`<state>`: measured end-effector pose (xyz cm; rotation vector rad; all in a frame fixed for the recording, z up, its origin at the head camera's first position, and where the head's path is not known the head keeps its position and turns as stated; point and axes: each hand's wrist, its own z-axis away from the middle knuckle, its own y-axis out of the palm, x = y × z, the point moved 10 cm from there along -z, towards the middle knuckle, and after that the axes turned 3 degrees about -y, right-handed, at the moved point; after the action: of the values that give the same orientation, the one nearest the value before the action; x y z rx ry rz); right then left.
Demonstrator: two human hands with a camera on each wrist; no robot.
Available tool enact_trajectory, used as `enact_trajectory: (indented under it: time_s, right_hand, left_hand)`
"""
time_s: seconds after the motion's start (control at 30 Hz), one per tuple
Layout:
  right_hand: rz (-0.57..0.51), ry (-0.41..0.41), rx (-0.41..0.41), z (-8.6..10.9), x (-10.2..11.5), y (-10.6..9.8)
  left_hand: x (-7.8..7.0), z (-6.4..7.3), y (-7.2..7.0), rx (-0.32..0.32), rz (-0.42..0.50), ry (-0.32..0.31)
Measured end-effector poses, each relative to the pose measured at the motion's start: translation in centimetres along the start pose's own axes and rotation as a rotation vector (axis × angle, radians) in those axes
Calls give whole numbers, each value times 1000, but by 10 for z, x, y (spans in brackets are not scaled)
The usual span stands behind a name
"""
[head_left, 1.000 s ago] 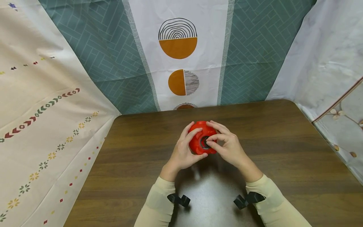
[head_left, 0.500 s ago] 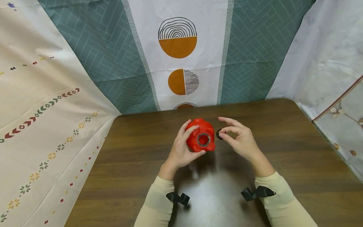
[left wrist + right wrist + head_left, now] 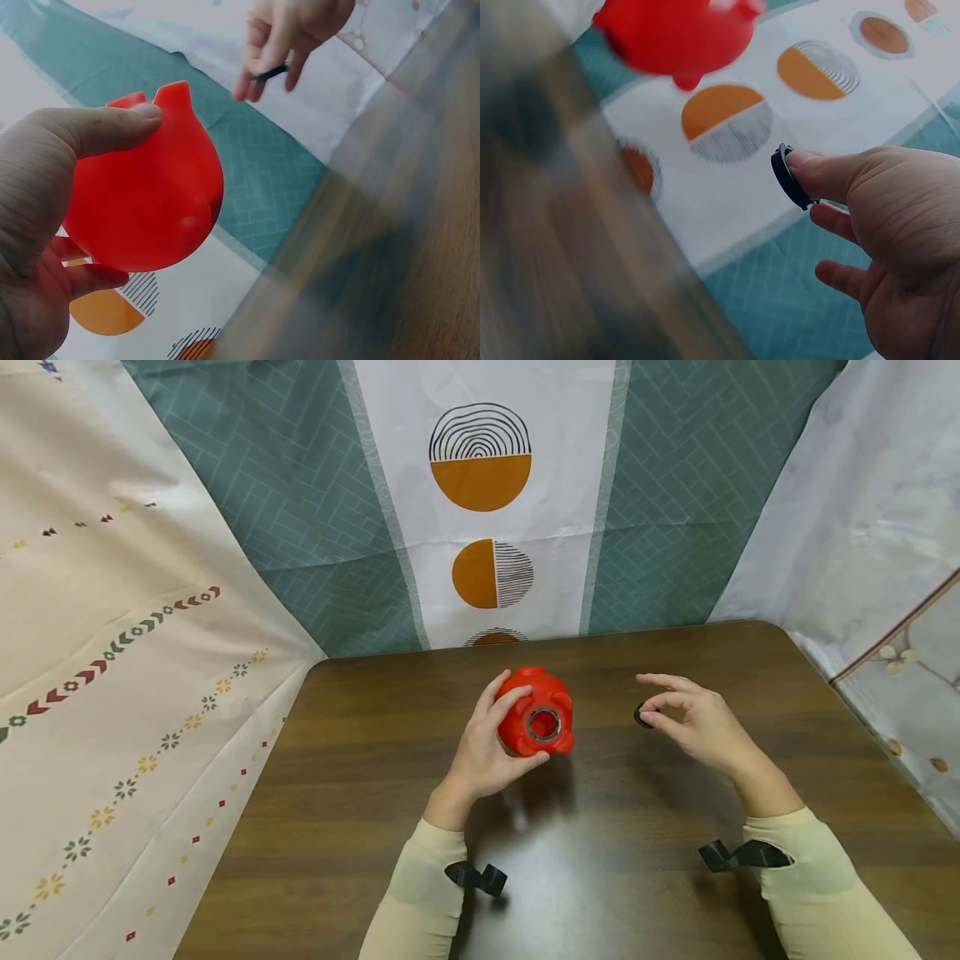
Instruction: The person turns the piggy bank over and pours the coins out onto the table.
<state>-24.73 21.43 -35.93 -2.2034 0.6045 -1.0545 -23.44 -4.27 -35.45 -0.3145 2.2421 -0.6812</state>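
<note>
A red, rounded piggy bank [image 3: 553, 692] is held above the table in my left hand [image 3: 482, 758], whose thumb and fingers wrap its left side. In the head view its round hole [image 3: 543, 724], rimmed in grey, faces the camera among short stubby feet. The left wrist view shows the thumb pressed on the red shell [image 3: 150, 202]. Well to the right, my right hand [image 3: 701, 727] pinches a small black round stopper [image 3: 783, 176] between thumb and index finger, with the other fingers extended. Hand and stopper are apart from the piggy bank.
A brown wood-grain table [image 3: 360, 777] lies beneath both hands. Patterned cloth hangs [image 3: 660, 527] behind its far edge and along both sides. Each sleeve carries a black strap mount [image 3: 476, 878] near the wrist.
My right hand, first at the piggy bank's hole, has pulled the black stopper out and carried it to the right. The hole is now uncovered. My left hand keeps its grip, almost in place.
</note>
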Motion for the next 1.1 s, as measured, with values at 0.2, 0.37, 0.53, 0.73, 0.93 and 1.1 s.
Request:
enact_trajectory:
  time_s: [0.2, 0.37, 0.53, 0.73, 0.93, 1.1]
  right_hand:
    - [76, 34, 101, 16, -28, -6]
    - [88, 70, 152, 29, -53, -6]
    - [72, 75, 180, 38, -67, 5]
    - [39, 84, 206, 43, -73, 17]
    - [24, 31, 186, 43, -69, 21]
    - [-7, 14, 190, 42, -68, 25]
  left_hand:
    - [-4, -1, -1, -1, 7, 16]
    - [-6, 0, 0, 11, 13, 9]
    - [-6, 0, 1, 15, 12, 3]
    - [-6, 0, 2, 17, 5, -1]
    - [-6, -1, 3, 27, 5, -10]
    - [-6, -1, 4, 31, 13, -16]
